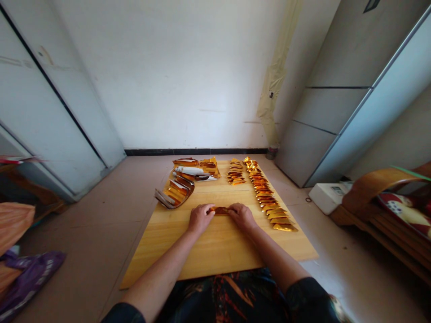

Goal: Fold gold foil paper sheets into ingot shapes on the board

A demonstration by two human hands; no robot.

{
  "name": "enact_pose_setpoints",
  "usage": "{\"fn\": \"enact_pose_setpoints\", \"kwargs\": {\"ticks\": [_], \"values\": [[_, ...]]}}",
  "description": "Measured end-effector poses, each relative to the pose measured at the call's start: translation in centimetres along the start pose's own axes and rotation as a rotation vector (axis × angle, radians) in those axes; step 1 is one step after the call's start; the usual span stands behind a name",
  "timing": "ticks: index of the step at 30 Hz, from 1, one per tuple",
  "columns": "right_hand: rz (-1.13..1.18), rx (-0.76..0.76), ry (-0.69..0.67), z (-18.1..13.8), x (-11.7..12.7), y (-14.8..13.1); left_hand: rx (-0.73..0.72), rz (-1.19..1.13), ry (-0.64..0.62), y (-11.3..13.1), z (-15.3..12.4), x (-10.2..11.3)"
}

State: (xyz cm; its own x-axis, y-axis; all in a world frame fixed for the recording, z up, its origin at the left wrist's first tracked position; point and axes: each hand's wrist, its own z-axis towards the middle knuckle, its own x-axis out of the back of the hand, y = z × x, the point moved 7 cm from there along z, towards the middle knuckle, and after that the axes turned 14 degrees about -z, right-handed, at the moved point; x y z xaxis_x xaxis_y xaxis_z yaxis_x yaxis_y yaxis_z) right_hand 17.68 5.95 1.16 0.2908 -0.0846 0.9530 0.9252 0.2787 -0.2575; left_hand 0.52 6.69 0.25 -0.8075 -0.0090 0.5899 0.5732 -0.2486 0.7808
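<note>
Between my two hands, a piece of shiny gold-brown foil paper point(221, 210) lies low over the wooden tabletop point(202, 246). My left hand point(201, 219) pinches its left end, and my right hand point(242, 216) grips the right end with bent fingers. To the right runs a long row of folded gold foil pieces point(269, 199), overlapping one another. A shorter row of similar folded pieces point(236, 172) lies behind my right hand. At the back left are stacks of gold and white paper sheets point(177, 190), some of them curled.
Beyond the table stands a white wall point(185, 80) with a dark skirting strip. A grey refrigerator point(323, 107) is at the right, near a white box point(326, 197) and a wooden bench point(370, 215). On the left are a cabinet point(57, 98) and a purple bag point(33, 278).
</note>
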Motion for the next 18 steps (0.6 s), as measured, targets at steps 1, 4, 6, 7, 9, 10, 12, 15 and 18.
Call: {"fn": "enact_pose_setpoints", "kwargs": {"ticks": [1, 4, 6, 7, 9, 10, 12, 15, 18], "values": [[0.011, -0.001, 0.005, -0.03, -0.01, -0.04, 0.012, -0.009, 0.007, -0.14, -0.01, -0.01], [0.037, -0.029, 0.029, -0.16, -0.08, 0.08, 0.045, -0.01, 0.017, -0.49, -0.03, -0.05], [0.045, -0.057, 0.044, -0.21, -0.13, 0.26, 0.055, 0.001, 0.012, -0.49, -0.05, -0.08], [0.048, -0.07, 0.047, -0.21, -0.16, 0.36, 0.057, 0.012, 0.006, -0.43, -0.05, -0.11], [0.044, -0.099, 0.041, -0.13, -0.23, 0.57, 0.057, 0.045, -0.003, -0.25, -0.06, -0.13], [0.035, -0.114, 0.031, -0.06, -0.28, 0.67, 0.055, 0.068, -0.006, -0.13, -0.06, -0.13], [-0.003, -0.139, -0.004, 0.12, -0.41, 0.79, 0.053, 0.123, -0.014, 0.07, -0.05, -0.12], [-0.078, -0.164, -0.042, 0.4, -0.44, 0.72, 0.075, 0.178, -0.04, 0.19, 0.03, -0.13], [-0.144, -0.18, -0.057, 0.62, -0.33, 0.47, 0.118, 0.206, -0.078, 0.22, 0.14, -0.13]]}}
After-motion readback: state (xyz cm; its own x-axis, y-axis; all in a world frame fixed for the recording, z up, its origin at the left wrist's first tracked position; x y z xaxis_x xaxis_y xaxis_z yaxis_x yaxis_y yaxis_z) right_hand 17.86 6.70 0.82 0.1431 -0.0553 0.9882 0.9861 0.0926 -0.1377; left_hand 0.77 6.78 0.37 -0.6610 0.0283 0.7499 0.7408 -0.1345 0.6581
